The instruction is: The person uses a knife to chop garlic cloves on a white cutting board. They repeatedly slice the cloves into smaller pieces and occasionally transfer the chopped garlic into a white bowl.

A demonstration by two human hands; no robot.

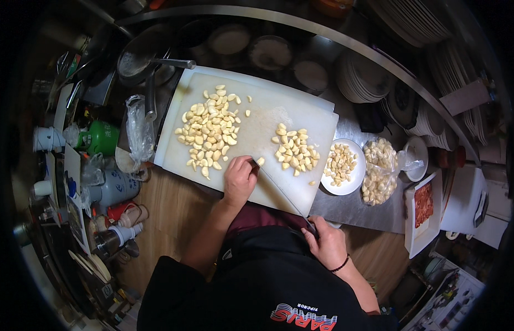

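A kitchen knife [283, 193], seen almost edge-on, slants over the front of the white cutting board [257, 89]. Its handle is gripped by my right hand [329, 242] at the board's front edge. The curled fingers of my left hand [240, 181] are at the knife's far end; whether they pinch anything is hidden. One garlic clove [260, 161] lies just right of the blade there. A large heap of peeled garlic cloves [211, 124] covers the board's left part. To the right is a smaller pile of cloves [296, 149].
Right of the board are a white plate of garlic pieces [341, 165], a plastic bag of garlic [379, 173] and a white tray of raw meat [424, 205]. Stacked plates [360, 78] stand behind. Pan handles [150, 97] and a clear plastic bag [140, 128] lie at left.
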